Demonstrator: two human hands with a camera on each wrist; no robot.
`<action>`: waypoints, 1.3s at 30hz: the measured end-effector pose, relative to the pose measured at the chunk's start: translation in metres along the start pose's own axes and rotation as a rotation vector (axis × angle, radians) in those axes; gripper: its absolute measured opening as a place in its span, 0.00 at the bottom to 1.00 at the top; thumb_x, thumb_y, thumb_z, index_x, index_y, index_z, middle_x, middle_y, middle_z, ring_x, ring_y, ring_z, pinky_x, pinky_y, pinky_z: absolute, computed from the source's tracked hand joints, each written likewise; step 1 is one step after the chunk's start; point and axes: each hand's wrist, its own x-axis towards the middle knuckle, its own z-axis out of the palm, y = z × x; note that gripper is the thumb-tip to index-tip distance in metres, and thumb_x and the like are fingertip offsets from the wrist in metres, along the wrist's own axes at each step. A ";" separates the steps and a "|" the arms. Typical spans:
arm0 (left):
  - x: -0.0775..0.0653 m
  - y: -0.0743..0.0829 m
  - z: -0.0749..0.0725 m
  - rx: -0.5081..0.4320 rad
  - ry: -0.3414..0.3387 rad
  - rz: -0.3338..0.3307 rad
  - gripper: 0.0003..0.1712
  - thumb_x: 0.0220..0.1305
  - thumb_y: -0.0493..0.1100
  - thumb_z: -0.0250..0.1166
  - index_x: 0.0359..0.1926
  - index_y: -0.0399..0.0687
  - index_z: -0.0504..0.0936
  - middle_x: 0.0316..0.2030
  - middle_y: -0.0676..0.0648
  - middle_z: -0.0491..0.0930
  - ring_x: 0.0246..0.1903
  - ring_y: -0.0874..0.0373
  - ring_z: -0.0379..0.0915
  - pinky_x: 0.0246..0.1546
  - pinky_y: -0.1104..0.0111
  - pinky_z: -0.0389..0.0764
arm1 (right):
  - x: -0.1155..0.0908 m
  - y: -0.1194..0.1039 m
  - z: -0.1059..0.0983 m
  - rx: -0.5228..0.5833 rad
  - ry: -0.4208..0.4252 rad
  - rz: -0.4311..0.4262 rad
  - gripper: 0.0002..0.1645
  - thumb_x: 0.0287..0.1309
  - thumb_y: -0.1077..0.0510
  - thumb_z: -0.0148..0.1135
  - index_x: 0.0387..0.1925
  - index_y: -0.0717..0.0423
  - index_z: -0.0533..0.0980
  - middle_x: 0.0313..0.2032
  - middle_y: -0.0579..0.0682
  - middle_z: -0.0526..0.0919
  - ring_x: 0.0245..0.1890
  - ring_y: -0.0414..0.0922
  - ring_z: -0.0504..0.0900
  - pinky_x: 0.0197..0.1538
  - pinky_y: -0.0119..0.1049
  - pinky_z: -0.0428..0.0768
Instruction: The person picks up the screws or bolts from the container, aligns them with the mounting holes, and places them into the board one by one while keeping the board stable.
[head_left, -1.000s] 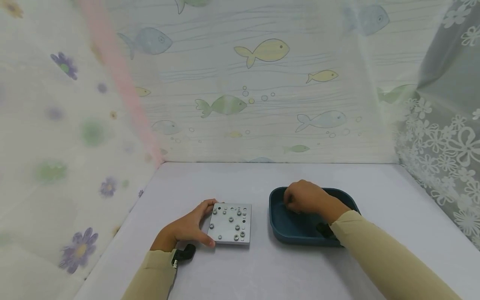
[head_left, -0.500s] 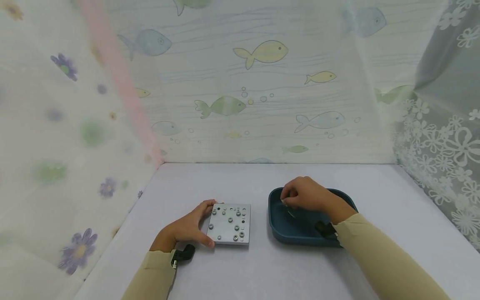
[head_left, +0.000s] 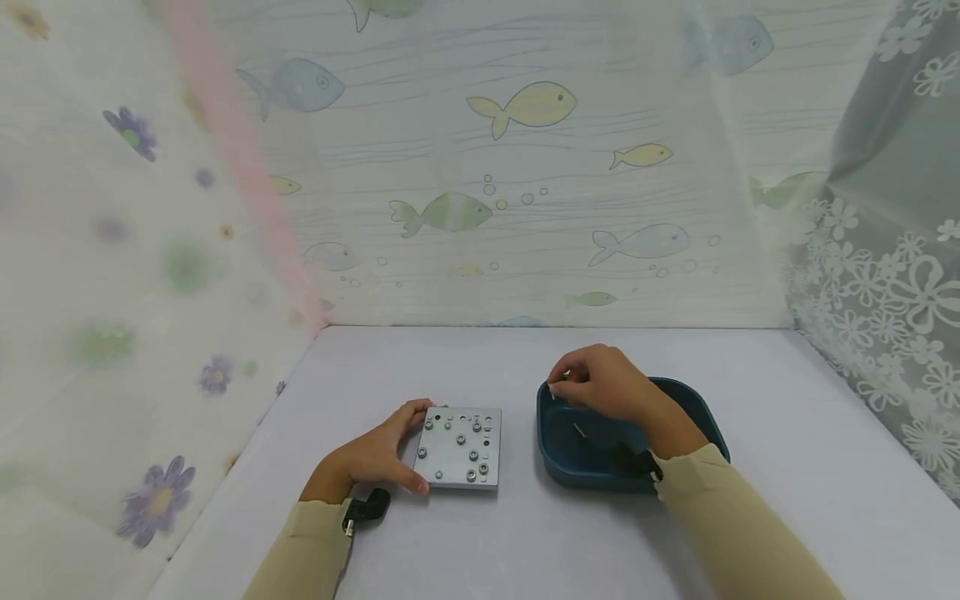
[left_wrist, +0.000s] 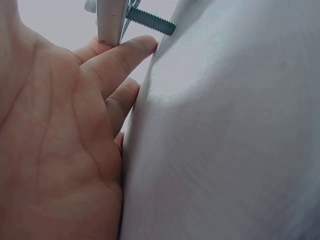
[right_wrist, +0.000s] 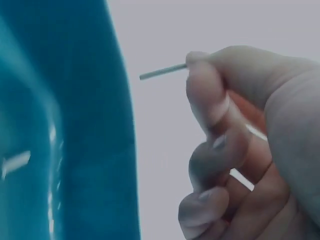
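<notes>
My left hand (head_left: 378, 450) grips a square silver metal plate (head_left: 448, 461) by its left side, thumb at the front corner and fingers at the back. Several socket head screws stand in the plate, among small holes. From beneath its edge a dark threaded screw shank (left_wrist: 152, 21) sticks out in the left wrist view. Thumb and forefinger of my right hand (head_left: 600, 383) pinch a thin metal pin (right_wrist: 162, 71), whose free end points out past the fingertips. That hand is over the back left rim of a dark blue tray (head_left: 592, 481).
A small metal pin (head_left: 579, 430) lies on the tray floor; the right forearm hides part of the tray's right side. White table surface (head_left: 517, 533) lies between plate and tray. Patterned curtains (head_left: 525, 208) stand behind and at both sides.
My right hand has risen from inside the tray and moved left to its rim, with the pin between its fingertips. A pin on the tray floor now shows. My left hand stays put.
</notes>
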 end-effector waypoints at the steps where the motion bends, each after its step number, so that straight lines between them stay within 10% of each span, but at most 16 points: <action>1: 0.000 0.000 0.000 0.002 0.001 0.002 0.78 0.30 0.51 0.88 0.80 0.52 0.50 0.76 0.56 0.66 0.78 0.54 0.52 0.80 0.43 0.38 | 0.000 -0.002 0.001 0.007 0.026 0.007 0.07 0.65 0.52 0.70 0.43 0.43 0.88 0.26 0.41 0.85 0.27 0.42 0.80 0.33 0.39 0.80; 15: 0.001 0.000 0.000 0.005 -0.002 0.017 0.79 0.30 0.52 0.88 0.81 0.49 0.49 0.77 0.53 0.65 0.79 0.51 0.50 0.80 0.41 0.38 | 0.008 -0.035 0.035 0.132 0.251 0.147 0.04 0.63 0.47 0.71 0.38 0.35 0.89 0.50 0.47 0.80 0.49 0.50 0.77 0.45 0.44 0.81; 39: 0.002 -0.004 -0.001 0.024 0.002 0.014 0.79 0.29 0.53 0.88 0.80 0.52 0.50 0.75 0.58 0.66 0.78 0.54 0.51 0.80 0.42 0.39 | 0.021 -0.060 0.099 0.045 0.295 0.290 0.03 0.58 0.45 0.75 0.35 0.33 0.90 0.67 0.48 0.77 0.73 0.61 0.63 0.70 0.69 0.64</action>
